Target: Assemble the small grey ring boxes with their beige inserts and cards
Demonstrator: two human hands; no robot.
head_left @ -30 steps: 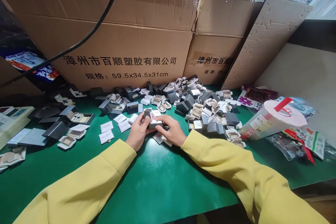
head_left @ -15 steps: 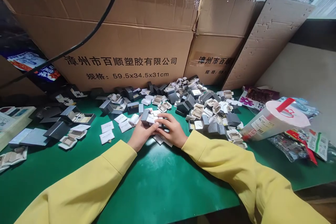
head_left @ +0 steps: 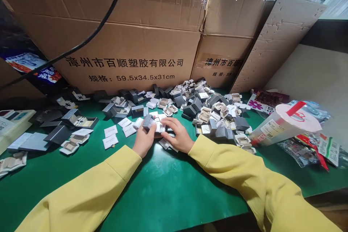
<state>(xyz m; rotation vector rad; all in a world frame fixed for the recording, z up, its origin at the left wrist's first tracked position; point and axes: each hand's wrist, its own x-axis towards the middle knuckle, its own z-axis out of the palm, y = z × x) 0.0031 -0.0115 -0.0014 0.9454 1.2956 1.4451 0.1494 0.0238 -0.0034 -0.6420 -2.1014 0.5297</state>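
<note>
Near the middle of the green table [head_left: 163, 195], my left hand [head_left: 144, 140] is closed on a small dark grey box [head_left: 148, 121], thumb on its near side. My right hand [head_left: 179, 136] is bent round white pieces at the box's right side, its fingertips touching them; what lies under the fingers is partly hidden. Flat white cards [head_left: 110, 141] lie left of my left hand. Behind and right of my hands is a heap of dark boxes and white folded inserts [head_left: 205, 115].
Large cardboard boxes [head_left: 122, 50] stand along the back. At the right are a lidded cup [head_left: 282, 125] and plastic packets [head_left: 304, 148]. Open dark boxes [head_left: 58, 134] and a pale device [head_left: 16, 127] sit at the left. A black cable [head_left: 95, 36] hangs across the upper left.
My left thumb has moved left, away from my right fingers, and more of the white pieces shows between my hands. The dark box has tilted and shifted slightly.
</note>
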